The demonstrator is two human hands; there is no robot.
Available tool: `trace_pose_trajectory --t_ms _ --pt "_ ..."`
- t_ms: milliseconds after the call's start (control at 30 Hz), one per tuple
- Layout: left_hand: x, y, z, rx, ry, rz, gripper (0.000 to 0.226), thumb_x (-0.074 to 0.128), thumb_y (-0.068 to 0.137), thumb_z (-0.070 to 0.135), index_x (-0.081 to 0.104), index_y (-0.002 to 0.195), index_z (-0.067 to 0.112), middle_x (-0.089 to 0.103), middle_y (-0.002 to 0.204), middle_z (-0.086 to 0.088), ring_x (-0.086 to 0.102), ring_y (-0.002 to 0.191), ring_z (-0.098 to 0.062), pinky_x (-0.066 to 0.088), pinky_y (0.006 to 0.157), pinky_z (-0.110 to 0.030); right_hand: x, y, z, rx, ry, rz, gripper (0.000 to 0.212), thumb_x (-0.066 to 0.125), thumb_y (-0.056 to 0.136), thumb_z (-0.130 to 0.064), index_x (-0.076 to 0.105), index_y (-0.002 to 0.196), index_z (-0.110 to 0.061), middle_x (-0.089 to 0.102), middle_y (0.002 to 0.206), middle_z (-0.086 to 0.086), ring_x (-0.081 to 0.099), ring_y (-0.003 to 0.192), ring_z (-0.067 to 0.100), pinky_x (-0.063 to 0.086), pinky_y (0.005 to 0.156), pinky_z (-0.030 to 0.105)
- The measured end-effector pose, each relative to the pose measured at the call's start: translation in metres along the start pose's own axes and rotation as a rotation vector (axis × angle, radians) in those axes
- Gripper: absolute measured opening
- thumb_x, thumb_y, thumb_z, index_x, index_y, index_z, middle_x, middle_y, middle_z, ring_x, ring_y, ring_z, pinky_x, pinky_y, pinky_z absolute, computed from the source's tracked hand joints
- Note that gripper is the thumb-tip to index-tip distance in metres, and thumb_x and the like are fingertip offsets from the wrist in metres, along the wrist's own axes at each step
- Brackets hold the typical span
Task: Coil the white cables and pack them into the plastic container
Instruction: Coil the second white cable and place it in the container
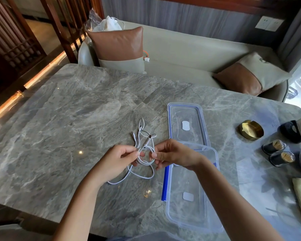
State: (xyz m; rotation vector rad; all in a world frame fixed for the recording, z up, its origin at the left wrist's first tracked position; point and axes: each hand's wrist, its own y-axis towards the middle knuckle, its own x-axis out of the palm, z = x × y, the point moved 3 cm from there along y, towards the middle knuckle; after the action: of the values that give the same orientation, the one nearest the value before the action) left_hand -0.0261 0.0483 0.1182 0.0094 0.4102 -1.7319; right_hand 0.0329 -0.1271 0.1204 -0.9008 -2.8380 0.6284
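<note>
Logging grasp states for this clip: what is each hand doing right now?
Left hand: closed, pinching the coiled white cable.
Right hand: closed, pinching the same coil's other side.

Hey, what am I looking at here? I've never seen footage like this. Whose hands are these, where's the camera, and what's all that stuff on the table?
There is no machine here. This is a single picture from a camera worn on a person's head, looking down at their own two hands. The left hand and the right hand each pinch one side of a small loop of white cable. The rest of the cable trails onto the grey marble table. To the right lies a clear plastic container with no cable in it yet, and beyond it what looks like its lid. Further right stand a brass dish and two small dark jars.
</note>
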Motion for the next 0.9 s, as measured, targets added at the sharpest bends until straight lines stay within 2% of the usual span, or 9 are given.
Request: trace_pose_trajectory --t_ms 133,267,333,400,467,533,700,767,900 --pt "-0.008 0.002 0.009 0.081 0.049 0.195 0.034 0.062 0.084 0.004 0.061 0.102 0.032 0.067 0.105 0.007 0.061 0.09 -0.002 0.044 0.086 -0.022 -0.004 -0.008 -0.006 0.013 -0.003 -0.084 0.024 0.056 0.092 -0.01 0.066 0.071 -0.017 0.065 0.058 -0.008 0.064 0.058 0.008 0.055 0.063 0.019" --pt "0.003 0.007 0.033 0.347 0.427 0.279 0.052 0.057 0.08 -0.004 0.054 0.123 0.025 0.048 0.133 0.014 0.039 0.123 0.0 0.023 0.108 -0.02 -0.002 -0.009 -0.007 0.039 -0.038 -0.163 0.022 0.058 0.091 -0.012 0.069 0.074 -0.021 0.064 0.062 -0.007 0.063 0.063 0.014 0.055 0.069 0.025" --pt "0.012 0.014 0.032 0.329 0.578 0.203 0.044 0.057 0.083 0.003 0.059 0.118 0.028 0.05 0.128 0.02 0.033 0.126 0.002 0.009 0.113 -0.029 -0.003 -0.008 -0.008 0.046 -0.052 -0.167 0.021 0.059 0.09 -0.013 0.069 0.074 -0.022 0.063 0.064 -0.003 0.062 0.064 0.017 0.056 0.069 0.026" --pt "0.011 0.021 0.028 0.232 0.608 0.169 0.025 0.059 0.084 0.012 0.066 0.1 0.03 0.062 0.106 0.022 0.046 0.112 0.003 0.008 0.114 -0.033 -0.005 -0.007 -0.005 0.053 -0.069 -0.134 0.015 0.061 0.09 -0.013 0.068 0.077 -0.016 0.063 0.066 0.002 0.062 0.062 0.014 0.056 0.068 0.025" --pt "0.008 0.026 0.023 0.151 0.566 0.14 0.013 0.063 0.082 0.021 0.066 0.074 0.03 0.064 0.071 0.019 0.058 0.079 -0.002 0.038 0.098 -0.033 -0.011 -0.007 0.0 0.067 -0.106 -0.083 0.012 0.062 0.089 -0.013 0.067 0.078 -0.013 0.062 0.068 0.007 0.064 0.058 0.01 0.057 0.064 0.02" --pt "0.006 0.026 0.02 0.101 0.54 0.098 0.021 0.064 0.082 0.026 0.063 0.062 0.031 0.063 0.058 0.016 0.059 0.061 -0.004 0.049 0.069 -0.031 -0.018 -0.007 0.006 0.095 -0.145 -0.021 0.01 0.062 0.089 -0.014 0.068 0.082 -0.008 0.062 0.07 0.009 0.064 0.056 0.007 0.056 0.061 0.017" --pt "0.009 0.019 0.01 0.043 0.274 0.085 0.019 0.059 0.088 0.017 0.074 0.076 0.018 0.073 0.071 -0.003 0.065 0.061 -0.005 0.049 0.061 -0.016 -0.032 -0.007 0.015 0.075 -0.137 0.146 0.023 0.061 0.089 -0.012 0.064 0.092 0.011 0.062 0.069 0.011 0.064 0.054 0.006 0.054 0.057 0.016" --pt "0.012 0.015 0.004 -0.002 0.128 0.147 0.016 0.06 0.088 0.013 0.074 0.086 0.018 0.072 0.071 -0.008 0.064 0.059 -0.007 0.05 0.059 -0.017 -0.031 -0.006 0.014 0.044 -0.097 0.168 0.016 0.061 0.089 -0.011 0.066 0.086 0.004 0.063 0.066 0.006 0.064 0.055 0.005 0.054 0.057 0.016" --pt "0.019 0.008 -0.002 -0.127 -0.229 0.175 0.02 0.063 0.085 0.007 0.07 0.096 0.023 0.069 0.062 0.007 0.063 0.057 -0.007 0.054 0.057 -0.021 -0.026 -0.004 0.013 0.005 -0.053 0.162 0.014 0.062 0.088 -0.011 0.067 0.075 -0.011 0.065 0.062 -0.003 0.064 0.057 0.006 0.057 0.062 0.019"
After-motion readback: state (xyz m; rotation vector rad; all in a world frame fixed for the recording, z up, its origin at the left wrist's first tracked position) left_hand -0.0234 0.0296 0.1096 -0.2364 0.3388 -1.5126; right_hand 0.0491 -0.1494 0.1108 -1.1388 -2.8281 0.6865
